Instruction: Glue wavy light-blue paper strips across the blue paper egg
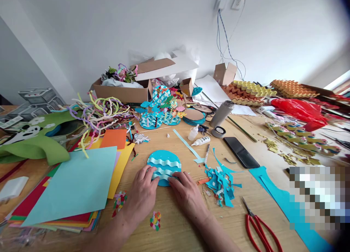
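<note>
A round blue paper disc (164, 154) lies flat on the table in front of me, crossed by several pale-blue wavy paper strips (164, 162). My left hand (144, 189) is at the disc's left edge, its thumb and bent fingers closed on the end of the lowest strip. Across from it, my right hand (189, 194) holds the other end, fingers curled at the disc's lower right. The fingertips partly cover the strip ends. Small heaps of coloured paper dots (155, 220) lie near my left wrist.
Blue paper scraps (222, 182), red-handled scissors (258, 226) and a black phone (241, 152) are on the right. Glue bottles (201, 141) and a metal flask (222, 113) stand or lie beyond the disc. Stacked coloured paper (73, 186) is left; decorated blue paper pieces (160, 108) sit behind.
</note>
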Action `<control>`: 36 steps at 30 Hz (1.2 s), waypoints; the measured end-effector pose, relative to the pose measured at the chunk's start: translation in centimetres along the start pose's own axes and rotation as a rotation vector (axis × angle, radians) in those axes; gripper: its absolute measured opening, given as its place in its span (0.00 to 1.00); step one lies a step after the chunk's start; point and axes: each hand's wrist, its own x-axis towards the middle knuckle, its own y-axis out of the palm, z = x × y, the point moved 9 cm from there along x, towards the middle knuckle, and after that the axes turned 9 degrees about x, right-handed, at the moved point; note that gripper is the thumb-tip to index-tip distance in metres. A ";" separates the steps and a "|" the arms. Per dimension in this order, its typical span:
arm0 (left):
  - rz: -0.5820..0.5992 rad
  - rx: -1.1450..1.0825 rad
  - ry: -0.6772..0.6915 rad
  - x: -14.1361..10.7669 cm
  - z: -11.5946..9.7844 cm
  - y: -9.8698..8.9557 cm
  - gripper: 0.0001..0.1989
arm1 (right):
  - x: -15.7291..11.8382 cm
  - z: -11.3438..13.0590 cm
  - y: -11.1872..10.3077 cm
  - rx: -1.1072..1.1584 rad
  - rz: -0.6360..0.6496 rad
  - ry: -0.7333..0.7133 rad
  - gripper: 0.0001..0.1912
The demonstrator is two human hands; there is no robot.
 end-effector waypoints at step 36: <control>-0.043 0.003 0.052 -0.3 -0.4 0.7 0.19 | 0.1 0.3 1.0 -0.008 0.091 -0.025 0.10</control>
